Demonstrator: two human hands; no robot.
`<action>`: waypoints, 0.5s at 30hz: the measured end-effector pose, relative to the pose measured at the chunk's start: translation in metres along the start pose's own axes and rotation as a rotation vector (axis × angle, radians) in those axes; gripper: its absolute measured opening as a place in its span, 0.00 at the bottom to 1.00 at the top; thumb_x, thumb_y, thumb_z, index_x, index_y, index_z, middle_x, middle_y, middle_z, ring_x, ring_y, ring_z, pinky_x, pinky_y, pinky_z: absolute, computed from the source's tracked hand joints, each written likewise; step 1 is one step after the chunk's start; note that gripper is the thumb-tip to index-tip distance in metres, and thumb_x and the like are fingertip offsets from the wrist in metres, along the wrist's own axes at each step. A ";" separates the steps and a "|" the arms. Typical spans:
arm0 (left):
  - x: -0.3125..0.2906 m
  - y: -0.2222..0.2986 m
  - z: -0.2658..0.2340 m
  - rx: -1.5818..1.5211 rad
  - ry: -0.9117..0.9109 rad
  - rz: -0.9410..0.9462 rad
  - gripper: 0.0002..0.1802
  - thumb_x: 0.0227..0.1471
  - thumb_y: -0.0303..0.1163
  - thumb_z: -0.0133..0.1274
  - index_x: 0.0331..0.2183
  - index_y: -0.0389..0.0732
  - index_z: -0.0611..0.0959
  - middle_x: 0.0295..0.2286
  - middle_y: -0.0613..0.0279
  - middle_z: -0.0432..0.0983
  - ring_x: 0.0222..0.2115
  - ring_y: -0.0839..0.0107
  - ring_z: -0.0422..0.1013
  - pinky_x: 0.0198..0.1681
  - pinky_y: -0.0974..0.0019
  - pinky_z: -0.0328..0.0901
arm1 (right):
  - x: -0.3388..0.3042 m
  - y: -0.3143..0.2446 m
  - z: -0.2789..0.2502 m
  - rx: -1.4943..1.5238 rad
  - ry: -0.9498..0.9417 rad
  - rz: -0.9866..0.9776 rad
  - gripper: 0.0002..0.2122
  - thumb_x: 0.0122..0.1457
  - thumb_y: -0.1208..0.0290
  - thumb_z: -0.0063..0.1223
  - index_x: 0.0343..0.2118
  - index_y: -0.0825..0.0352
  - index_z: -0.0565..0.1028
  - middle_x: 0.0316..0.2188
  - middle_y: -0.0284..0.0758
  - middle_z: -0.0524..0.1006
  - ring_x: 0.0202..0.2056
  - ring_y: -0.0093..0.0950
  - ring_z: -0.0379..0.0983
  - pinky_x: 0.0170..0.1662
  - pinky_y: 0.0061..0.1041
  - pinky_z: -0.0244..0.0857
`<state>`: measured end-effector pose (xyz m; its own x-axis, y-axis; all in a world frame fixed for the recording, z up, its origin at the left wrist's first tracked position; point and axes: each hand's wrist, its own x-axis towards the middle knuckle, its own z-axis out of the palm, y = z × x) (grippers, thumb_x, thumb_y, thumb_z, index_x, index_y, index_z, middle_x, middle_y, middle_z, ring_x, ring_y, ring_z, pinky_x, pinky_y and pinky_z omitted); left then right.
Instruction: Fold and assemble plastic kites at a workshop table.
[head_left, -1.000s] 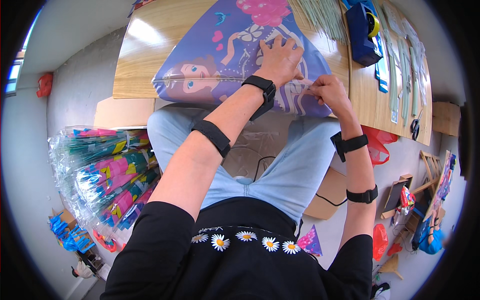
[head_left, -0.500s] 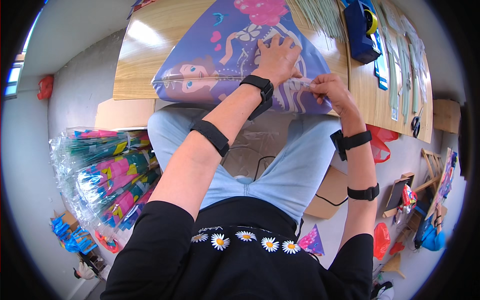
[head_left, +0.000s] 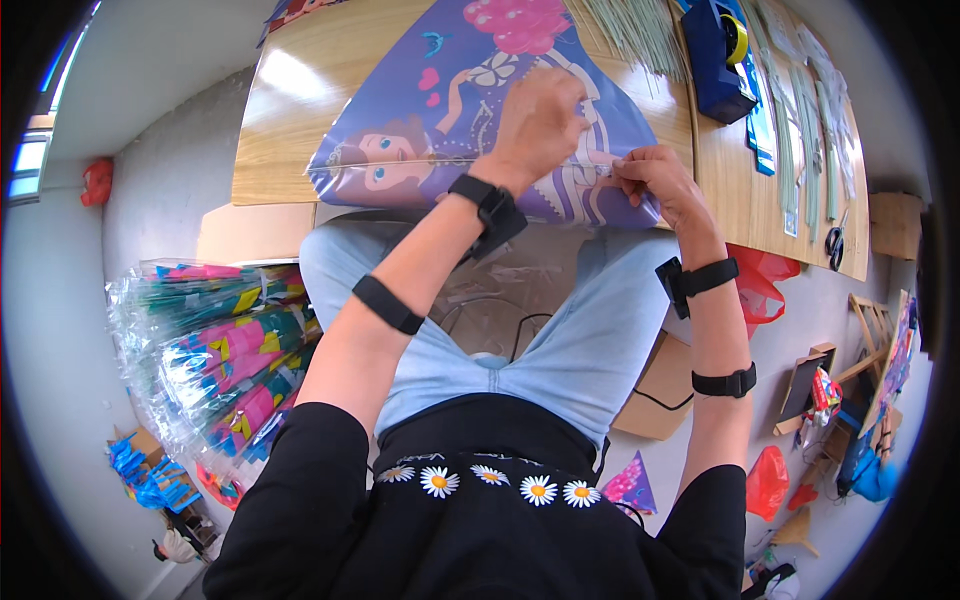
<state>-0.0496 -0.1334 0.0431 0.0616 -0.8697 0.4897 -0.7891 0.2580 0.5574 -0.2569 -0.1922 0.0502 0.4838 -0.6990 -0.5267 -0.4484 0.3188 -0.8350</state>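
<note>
A purple kite [head_left: 385,105], printed with a princess figure and pink balloons, lies across the near table edge, its lower part over my knees. A thin rod or seam line runs crosswise along it. My left hand [head_left: 545,115] is above the kite's middle with its fingers curled in; whether anything is inside them is hidden. At the kite's right side, my right hand [head_left: 660,185] pinches the sheet near the end of that line, thumb against fingers.
On the wooden table [head_left: 270,130] are a bundle of thin pale rods [head_left: 635,35], a blue tape dispenser [head_left: 718,65] and black scissors [head_left: 835,245]. Plastic-wrapped colourful bundles [head_left: 220,360] stand at my left. A red plastic bag [head_left: 760,285] hangs below the table's right side.
My left hand has lifted from lying spread on the kite, and its fingers have curled in. The right hand keeps its pinch at nearly the same place.
</note>
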 end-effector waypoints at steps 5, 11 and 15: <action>-0.038 0.051 0.005 -0.262 -0.091 -0.224 0.11 0.40 0.27 0.62 0.27 0.37 0.76 0.25 0.53 0.73 0.27 0.55 0.72 0.30 0.56 0.65 | -0.001 -0.001 -0.002 0.032 -0.033 -0.049 0.09 0.55 0.72 0.56 0.22 0.72 0.77 0.17 0.36 0.74 0.19 0.25 0.69 0.24 0.24 0.62; -0.043 0.068 0.029 -0.225 0.042 -0.307 0.12 0.40 0.25 0.62 0.26 0.40 0.73 0.24 0.56 0.73 0.25 0.56 0.72 0.27 0.58 0.65 | -0.002 -0.004 0.005 0.054 0.002 -0.076 0.10 0.53 0.73 0.52 0.20 0.72 0.77 0.16 0.36 0.73 0.19 0.25 0.68 0.23 0.24 0.59; -0.047 0.069 0.041 -0.139 0.098 -0.326 0.10 0.41 0.24 0.59 0.27 0.41 0.73 0.24 0.56 0.74 0.27 0.53 0.73 0.28 0.55 0.66 | 0.001 0.000 0.001 0.040 -0.035 -0.123 0.10 0.53 0.72 0.53 0.20 0.72 0.77 0.15 0.36 0.72 0.18 0.25 0.67 0.22 0.24 0.58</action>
<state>-0.1319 -0.0923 0.0315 0.3599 -0.8728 0.3298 -0.6282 0.0347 0.7773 -0.2561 -0.1922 0.0501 0.5596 -0.7120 -0.4242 -0.3539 0.2576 -0.8991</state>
